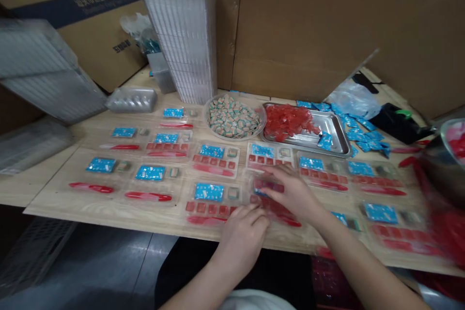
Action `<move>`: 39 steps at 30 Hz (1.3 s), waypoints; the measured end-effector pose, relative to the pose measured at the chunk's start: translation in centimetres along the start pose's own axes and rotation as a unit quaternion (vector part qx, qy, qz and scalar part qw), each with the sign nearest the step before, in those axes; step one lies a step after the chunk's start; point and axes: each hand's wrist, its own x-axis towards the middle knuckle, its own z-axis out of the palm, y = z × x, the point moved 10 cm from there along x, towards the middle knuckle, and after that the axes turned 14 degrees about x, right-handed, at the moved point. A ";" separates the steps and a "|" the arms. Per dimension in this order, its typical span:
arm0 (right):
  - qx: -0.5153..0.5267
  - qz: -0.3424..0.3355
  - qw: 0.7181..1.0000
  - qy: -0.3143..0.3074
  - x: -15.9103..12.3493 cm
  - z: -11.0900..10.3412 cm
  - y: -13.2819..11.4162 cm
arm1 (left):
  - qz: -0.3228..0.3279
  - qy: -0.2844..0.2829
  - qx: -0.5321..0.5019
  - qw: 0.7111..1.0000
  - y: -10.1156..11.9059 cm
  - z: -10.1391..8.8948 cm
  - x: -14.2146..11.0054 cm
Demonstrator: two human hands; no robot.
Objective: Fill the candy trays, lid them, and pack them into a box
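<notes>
My right hand [296,191] is over a clear plastic tray near the table's front edge. Between its thumb and fingers is a small dark-red translucent piece [269,186], blurred, above the tray's blue packet. My left hand [247,230] has its fingers curled together at the tray's left side, by the red squares; whatever is in its fingertips is hidden. A red pen-shaped piece [288,220] lies in the lower part of this tray. Just left is another filled tray with a blue packet [209,192], red squares [211,209] and a red pen-shaped piece [207,220].
Several similar trays cover the table. Behind them stand a round bowl [207,123] of small wrapped squares and a metal tray [339,131] with red pieces [288,121]. Blue packets [366,138] lie right. Stacked clear trays [185,43] rise behind; a metal container [445,164] stands right.
</notes>
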 end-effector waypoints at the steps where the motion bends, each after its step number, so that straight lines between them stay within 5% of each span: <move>1: 0.000 -0.009 1.000 -0.011 0.0 0.2 -0.4 | 0.000 0.002 -0.001 1.000 0.0 0.0 0.0; 8: -0.049 -0.033 0.994 -0.092 1.1 1.3 -0.9 | -0.002 -0.002 0.001 1.000 -0.1 0.3 -0.1; 10: -0.035 -0.023 0.997 -0.067 2.6 -1.1 1.4 | -0.008 -0.006 -0.006 1.000 -0.1 0.4 0.0; 13: -0.099 0.051 0.992 0.054 5.8 -7.0 7.0 | -0.014 -0.024 -0.016 0.999 -0.2 0.7 -0.1; 17: -0.098 0.104 0.988 0.053 8.1 -9.2 11.7 | -0.027 -0.025 -0.046 0.998 -0.3 0.0 -0.2; 19: -0.080 0.109 0.988 0.069 7.6 -9.5 11.5 | -0.043 -0.019 -0.097 0.994 -0.6 -0.9 0.3; 22: 0.019 0.079 0.991 0.111 5.1 -9.5 8.1 | -0.111 0.023 -0.209 0.971 -2.2 -2.6 2.6; 25: 0.111 0.032 0.988 0.104 2.3 -8.5 2.8 | -0.202 0.079 -0.388 0.896 -4.5 -3.0 5.9; 29: 0.129 0.010 0.989 0.077 0.0 -7.4 -1.7 | -0.203 0.067 -0.542 0.813 -4.3 -1.8 9.1; 32: 0.293 0.072 0.953 0.040 -1.0 -5.8 -0.9 | -0.220 -0.005 -0.626 0.748 -3.0 -0.1 8.4; 36: 0.546 0.184 0.817 0.020 -2.3 -2.1 0.8 | -0.264 -0.111 -0.763 0.579 -0.3 2.4 5.9; 37: 0.565 0.186 0.802 0.042 -2.6 -1.8 0.9 | -0.276 -0.097 -0.780 0.553 -0.3 2.6 5.6; 39: 0.538 0.150 0.823 0.102 -2.9 -2.4 0.5 | -0.299 -0.045 -0.788 0.536 -0.7 2.5 5.2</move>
